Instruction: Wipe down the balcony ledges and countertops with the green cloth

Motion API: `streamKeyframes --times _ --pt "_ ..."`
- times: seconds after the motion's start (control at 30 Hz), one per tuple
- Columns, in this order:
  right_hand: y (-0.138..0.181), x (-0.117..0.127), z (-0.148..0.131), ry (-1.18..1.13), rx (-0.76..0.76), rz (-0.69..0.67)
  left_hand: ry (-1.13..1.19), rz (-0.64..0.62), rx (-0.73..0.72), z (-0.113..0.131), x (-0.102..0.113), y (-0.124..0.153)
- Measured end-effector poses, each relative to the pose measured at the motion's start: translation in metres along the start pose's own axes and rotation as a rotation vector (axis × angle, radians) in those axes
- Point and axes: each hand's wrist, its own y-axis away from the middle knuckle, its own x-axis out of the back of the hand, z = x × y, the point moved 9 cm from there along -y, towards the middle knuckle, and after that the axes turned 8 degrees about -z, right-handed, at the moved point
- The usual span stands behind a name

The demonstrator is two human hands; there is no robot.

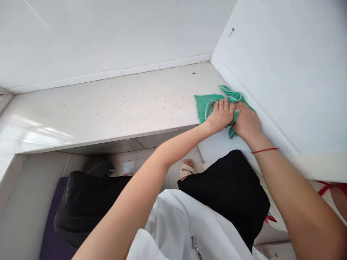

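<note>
A green cloth (202,105) lies bunched at the right end of a pale ledge (108,108), close against the side wall. My left hand (222,115) presses down on it with the fingers bent into its folds. Right beside it, my right hand (247,121) grips the same cloth, and the two hands touch. Part of the cloth hangs over the ledge's front edge beneath my hands. A red string (265,150) circles my right wrist. Small dark specks are scattered over the ledge to the left of the cloth.
White walls (292,72) rise behind and to the right of the ledge; a small hook (231,32) is on the right one. Below are my knees in black (225,195), a sandalled foot (187,169), a dark rounded object (99,166) and a purple surface (52,224).
</note>
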Motion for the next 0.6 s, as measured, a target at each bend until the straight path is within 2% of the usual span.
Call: streamKeyframes --times 0.1,0.2,0.3,0.43,0.53,0.6 --pt "-0.006 -0.009 -0.039 0.061 0.13 -0.044 -0.004 0.007 -0.012 -0.033 -0.002 0.043" --pt "-0.021 -0.031 -0.125 0.127 0.347 -0.141 -0.059 -0.017 0.026 -0.094 -0.006 0.113" --pt "-0.036 -0.049 -0.252 0.21 0.536 -0.168 -0.034 -0.046 0.064 -0.178 -0.018 0.2" --pt "-0.045 -0.066 -0.446 0.307 0.671 -0.143 0.089 0.095 0.158 -0.307 -0.027 0.343" --pt "-0.04 -0.081 -0.597 0.248 0.829 -0.137 0.1 0.147 0.319 -0.394 -0.031 0.465" --pt "-0.036 -0.092 -0.69 0.148 0.926 -0.117 0.083 0.134 0.496 -0.442 -0.032 0.544"
